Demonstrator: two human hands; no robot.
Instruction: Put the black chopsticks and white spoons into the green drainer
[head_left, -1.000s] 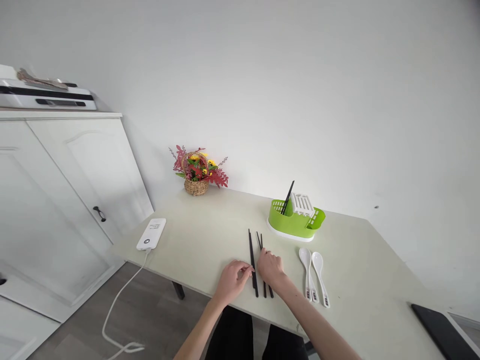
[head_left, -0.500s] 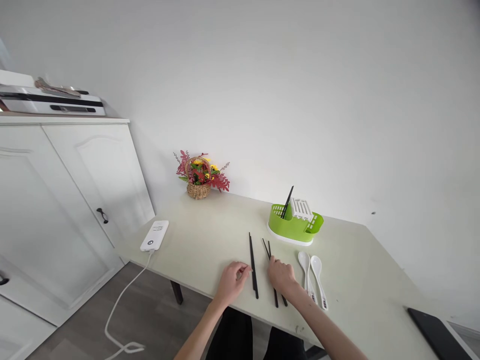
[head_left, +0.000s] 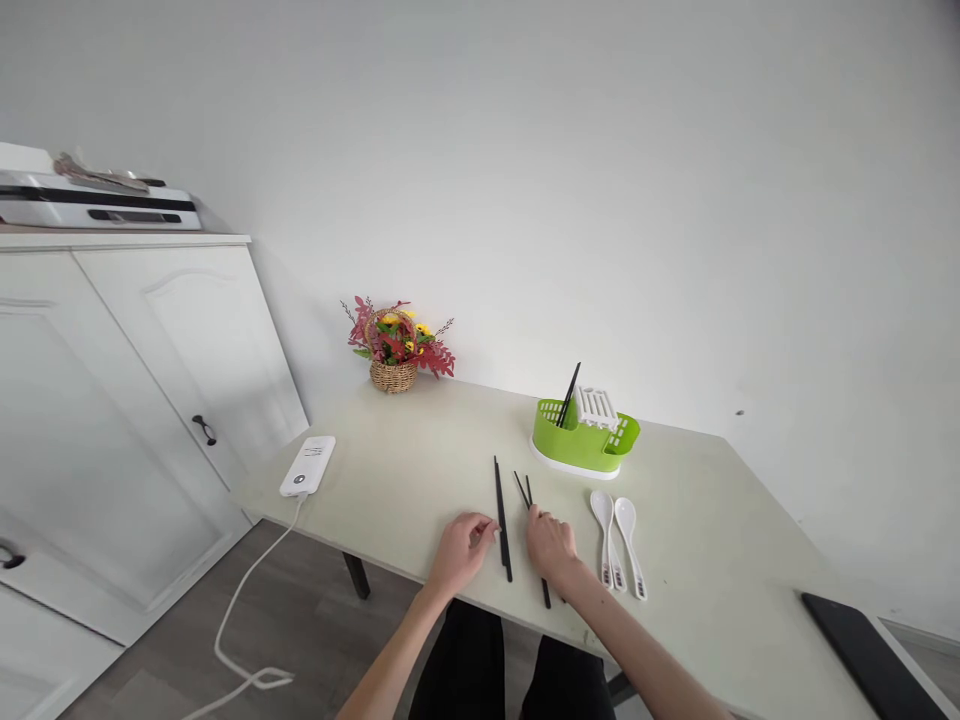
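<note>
The right hand (head_left: 551, 543) is gripping two black chopsticks (head_left: 520, 486) against the table (head_left: 412, 480), its curled fingers and knuckles hiding their middles; the lower end of one is barely peeking out beside the wrist. The left hand (head_left: 459, 552) is holding thumb and forefinger in a narrow pinch at another pair of black chopsticks (head_left: 500, 510), which is lying side by side; whether the fingertips are touching it, I cannot tell. To the right, three white spoons (head_left: 605, 530) are lying close together, one partly covering another. Behind, a green utensil holder (head_left: 574, 446) is standing on its white base, its wall concealing the lower ends of upright black chopsticks (head_left: 570, 391). At the far right, a dark flat device (head_left: 862, 640) is running out of view.
</note>
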